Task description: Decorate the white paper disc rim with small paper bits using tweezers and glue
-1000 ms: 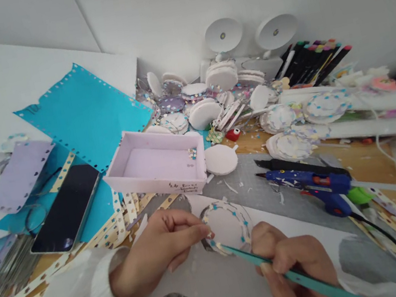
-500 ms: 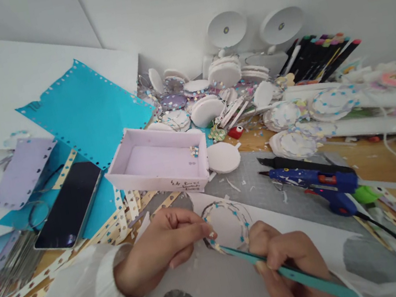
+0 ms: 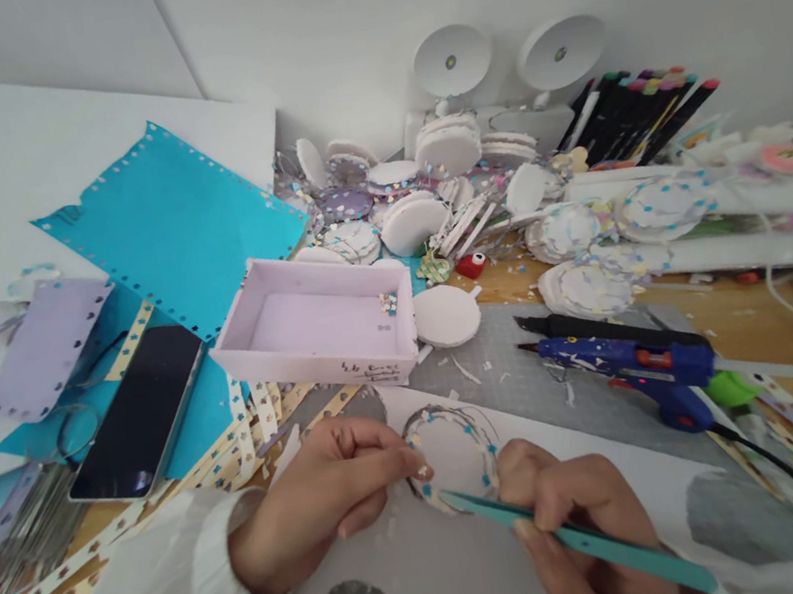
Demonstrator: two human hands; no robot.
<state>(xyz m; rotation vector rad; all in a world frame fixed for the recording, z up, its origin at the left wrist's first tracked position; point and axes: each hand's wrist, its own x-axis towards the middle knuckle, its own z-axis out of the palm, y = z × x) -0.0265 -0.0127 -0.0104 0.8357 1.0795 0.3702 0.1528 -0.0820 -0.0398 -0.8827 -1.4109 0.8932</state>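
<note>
A white foam disc (image 3: pixel 454 450) with small blue and silver confetti pieces round its rim lies on a white sheet near the front of the desk. My left hand (image 3: pixel 324 497) is closed, its fingertips pinching the disc's left edge. My right hand (image 3: pixel 580 530) grips a teal pencil-like stick (image 3: pixel 582 542), whose tip touches the disc's lower rim. A white sleeve covers my left forearm.
Behind the disc stands a shallow lilac box (image 3: pixel 321 322) with a few confetti bits. A blue glue gun (image 3: pixel 625 365) with its cable lies to the right. A phone (image 3: pixel 136 412) rests on teal paper (image 3: pixel 179 227) at left. Foam discs (image 3: pixel 445 314), markers (image 3: pixel 645 119) and punched strips crowd the back.
The stick's tip has slid a little to the right along the disc's lower rim. My left hand keeps its pinch on the disc's edge. The view shifted slightly.
</note>
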